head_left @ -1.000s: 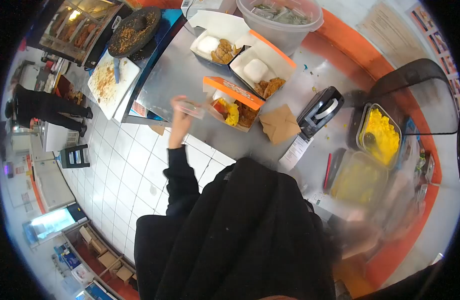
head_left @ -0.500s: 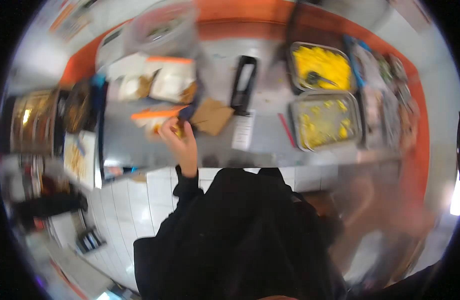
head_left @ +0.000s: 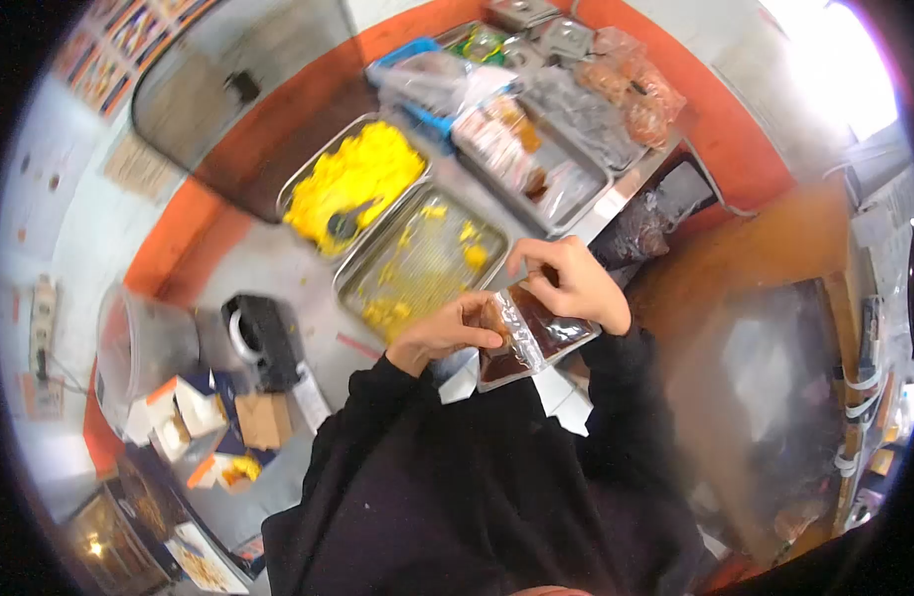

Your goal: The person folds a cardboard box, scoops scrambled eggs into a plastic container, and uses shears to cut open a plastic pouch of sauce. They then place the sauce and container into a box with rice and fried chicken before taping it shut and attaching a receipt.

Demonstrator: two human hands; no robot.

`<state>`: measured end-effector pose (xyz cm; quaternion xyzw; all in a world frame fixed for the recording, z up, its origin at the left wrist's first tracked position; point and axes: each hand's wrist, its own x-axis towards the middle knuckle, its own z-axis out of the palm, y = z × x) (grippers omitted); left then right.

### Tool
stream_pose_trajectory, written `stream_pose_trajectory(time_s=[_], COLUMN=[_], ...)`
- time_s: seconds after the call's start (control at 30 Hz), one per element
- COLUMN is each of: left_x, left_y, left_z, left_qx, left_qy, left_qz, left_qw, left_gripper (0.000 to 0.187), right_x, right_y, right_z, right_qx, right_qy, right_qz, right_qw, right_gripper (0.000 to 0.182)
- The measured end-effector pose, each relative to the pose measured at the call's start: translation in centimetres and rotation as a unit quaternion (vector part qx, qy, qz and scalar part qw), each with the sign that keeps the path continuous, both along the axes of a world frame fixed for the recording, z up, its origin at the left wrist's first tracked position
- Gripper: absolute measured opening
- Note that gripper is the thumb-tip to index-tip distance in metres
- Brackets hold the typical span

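In front of my body are joined clear sachets of dark reddish-brown sauce (head_left: 559, 328), with a pale seam between them. My left hand (head_left: 447, 330) is closed on the left part, thumb lying over the plastic. My right hand (head_left: 579, 286) pinches the upper edge of the right part with its fingers bent. Just beyond my hands lies a metal tray (head_left: 350, 286) with a few yellow scraps in it. Behind that tray, another metal tray is heaped with yellow food (head_left: 362, 179), and a dark scoop (head_left: 346, 224) rests on it.
A blue-edged tray (head_left: 604, 191) of packets and plastic bags stands at the back right. To the left are a black dispenser (head_left: 263, 338), a clear tub (head_left: 149, 343), open food boxes (head_left: 194, 409) and brown paper (head_left: 264, 419). A brown-framed surface (head_left: 824, 283) stands at the right.
My view has swung to the right. One hand was at the food boxes on the left; now both hands are together on the sauce sachets, near the trays.
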<state>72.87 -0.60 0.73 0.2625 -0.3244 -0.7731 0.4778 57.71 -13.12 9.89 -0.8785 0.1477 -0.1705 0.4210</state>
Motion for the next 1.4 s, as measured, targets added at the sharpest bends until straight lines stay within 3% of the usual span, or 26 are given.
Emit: stream_pose_trajectory(time_s=[0.03,0.07,0.1,0.17,0.2,0.3,0.33,0.37,0.43,0.5,0.57,0.63,0.67,0.73,0.77,0.87,0.9,0.97,1.07,1.2,1.27,1.4], left_x=[-0.9,-1.1,-1.9,-4.2,-5.1,-6.9,-7.2,-7.3,-7.1,-6.7,-6.8,-6.3,-5.9,-5.2,-4.9,-4.5,-4.3,-3.8,-3.3,-2.6,-2.3,-2.1], left_y=[-2.7,-6.0,-8.9,-15.2,-17.8,-24.9,-26.6,-28.0,-30.3,-31.8,-32.7,-32.9,-32.8,-32.9,-33.1,-33.0,-33.0,-33.2,-33.3,-32.3,-31.8,-30.5], left_z=[0.7,-2.5,-2.2,-1.2,0.0,-1.8,-2.0,-2.2,-1.4,-1.3,-0.5,-1.3,-1.5,-0.9,-1.0,-1.5,-1.3,-1.1,-0.9,-1.0,-1.1,-2.3], left_qx=[0.041,0.025,0.02,0.111,0.108,0.138,0.104,0.104,0.132,0.148,0.202,0.215,0.231,0.275,0.274,0.275,0.264,0.25,0.235,0.247,0.254,0.249], left_qy=[0.037,0.064,0.056,0.166,0.215,0.277,0.258,0.258,0.114,0.128,0.115,0.13,0.129,0.107,0.105,0.074,0.084,0.094,0.098,0.105,0.094,0.108], left_qz=[0.031,0.025,0.02,0.215,0.246,0.255,0.218,0.216,0.189,0.178,0.262,0.274,0.286,0.308,0.311,0.352,0.341,0.327,0.306,0.314,0.314,0.291], left_qw=[0.998,0.997,0.998,0.956,0.939,0.916,0.935,0.936,0.966,0.964,0.937,0.928,0.921,0.905,0.904,0.892,0.898,0.907,0.917,0.911,0.91,0.917], left_gripper=[0.037,0.041,0.041,0.044,0.043,0.045,0.043,0.043,0.038,0.034,0.029,0.027,0.027,0.028,0.028,0.028,0.031,0.033,0.034,0.035,0.035,0.033], right_x=[-0.4,-0.9,-1.4,-2.4,-2.9,-3.7,-3.6,-4.0,-3.9,-5.2,-6.6,-8.4,-8.4,-7.7,-7.5,-6.5,-6.5,-7.2,-9.9,-13.9,-14.1,-12.5], right_y=[-3.0,-6.3,-9.5,-16.3,-19.3,-26.3,-28.0,-30.1,-34.9,-41.1,-50.2,-58.0,-59.3,-60.6,-60.9,-59.9,-59.8,-59.2,-58.0,-53.5,-50.4,-46.3], right_z=[-0.3,-1.0,-1.4,-1.9,-2.4,-4.3,-4.7,-4.9,-5.9,-6.7,-10.4,-16.4,-17.4,-17.7,-17.9,-16.5,-16.2,-14.4,-12.1,-6.5,-3.4,-1.2], right_qx=[-0.035,-0.048,-0.054,-0.034,-0.03,0.007,0.014,0.04,-0.107,-0.113,-0.133,-0.124,-0.123,-0.177,-0.177,-0.302,-0.301,-0.428,-0.474,-0.416,-0.488,-0.521], right_qy=[0.005,-0.002,-0.011,-0.044,-0.06,-0.066,-0.115,-0.074,-0.175,-0.131,-0.148,-0.047,-0.051,0.223,0.22,0.309,0.309,0.218,0.177,0.161,0.171,0.211], right_qz=[0.0,-0.024,-0.03,-0.095,-0.12,-0.129,-0.107,-0.077,-0.092,-0.284,-0.4,-0.405,-0.405,-0.356,-0.354,-0.378,-0.377,-0.441,-0.447,-0.472,-0.482,-0.427], right_qw=[0.999,0.999,0.998,0.994,0.99,0.989,0.987,0.993,0.974,0.943,0.895,0.905,0.905,0.89,0.892,0.819,0.82,0.758,0.737,0.761,0.707,0.709], right_gripper=[0.016,0.015,0.015,0.013,0.011,0.01,0.01,0.009,0.009,0.009,0.011,0.017,0.017,0.022,0.022,0.02,0.02,0.017,0.023,0.016,0.014,0.011])
